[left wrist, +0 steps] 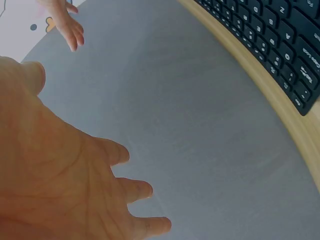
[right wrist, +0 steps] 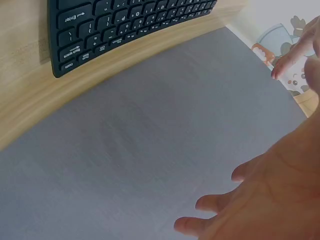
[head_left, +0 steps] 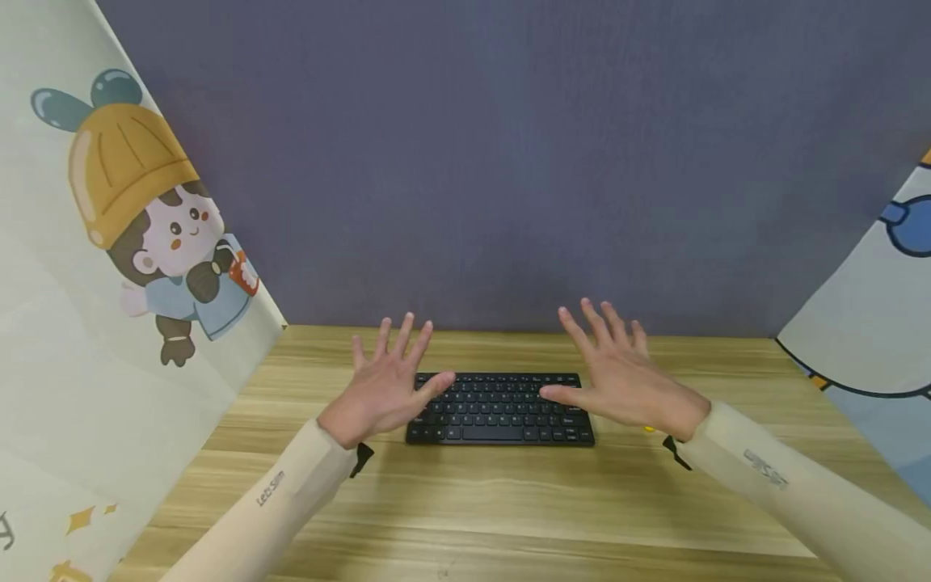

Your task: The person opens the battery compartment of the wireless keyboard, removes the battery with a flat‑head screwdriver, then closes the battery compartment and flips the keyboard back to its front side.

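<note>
A black computer keyboard [head_left: 502, 410] lies flat on the wooden table, and its keys also show in both wrist views. My left hand [head_left: 388, 386] is held over the keyboard's left end, fingers spread and straight, with nothing in it. Over the right end is my right hand [head_left: 618, 378], likewise spread and holding nothing. In the left wrist view the left palm [left wrist: 65, 170] appears apart from the keyboard [left wrist: 280, 45]. The right wrist view has the right palm [right wrist: 270, 195] apart from the keyboard [right wrist: 115, 30] too.
The wooden table [head_left: 494, 501] runs back to a grey-purple panel [head_left: 494, 178]. On the left stands a white panel with a cartoon figure [head_left: 174, 218]; another printed panel [head_left: 873, 315] is on the right. A small yellow thing [head_left: 650, 428] shows partly under the right wrist.
</note>
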The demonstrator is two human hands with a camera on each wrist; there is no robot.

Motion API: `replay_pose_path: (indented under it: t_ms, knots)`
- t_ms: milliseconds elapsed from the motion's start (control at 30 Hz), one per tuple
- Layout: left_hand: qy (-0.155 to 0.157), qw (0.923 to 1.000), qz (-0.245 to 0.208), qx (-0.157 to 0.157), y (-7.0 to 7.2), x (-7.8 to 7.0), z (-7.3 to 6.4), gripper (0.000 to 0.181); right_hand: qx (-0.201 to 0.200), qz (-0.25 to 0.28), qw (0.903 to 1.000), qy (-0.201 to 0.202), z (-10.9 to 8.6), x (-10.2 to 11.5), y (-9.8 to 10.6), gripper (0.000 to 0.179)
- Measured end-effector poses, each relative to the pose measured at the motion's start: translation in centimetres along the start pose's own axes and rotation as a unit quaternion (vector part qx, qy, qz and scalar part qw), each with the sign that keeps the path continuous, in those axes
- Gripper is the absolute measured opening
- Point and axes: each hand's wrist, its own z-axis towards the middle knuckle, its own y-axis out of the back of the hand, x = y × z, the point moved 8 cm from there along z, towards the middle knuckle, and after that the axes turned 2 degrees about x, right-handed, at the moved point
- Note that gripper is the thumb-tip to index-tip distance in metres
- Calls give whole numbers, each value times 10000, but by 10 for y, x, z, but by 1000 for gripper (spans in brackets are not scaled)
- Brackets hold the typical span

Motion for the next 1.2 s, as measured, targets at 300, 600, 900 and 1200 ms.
replay_pose_path:
  t_ms: [300,600,900,1200]
  knots:
    - [-271,9992,-122,-252,-6,8,4,84,227,148,9996,-38,8,-4,-22,115]
    - [-462,9978,-307,-373,-19,19,4,79,11,222,9997,60,9,-1,-31,115]
    - [-549,9972,-457,-201,-28,22,0,78,-84,518,9986,-15,7,-1,-40,111]
    - [-239,9941,-1052,140,-41,38,-1,74,-157,919,9956,34,6,2,-56,110]
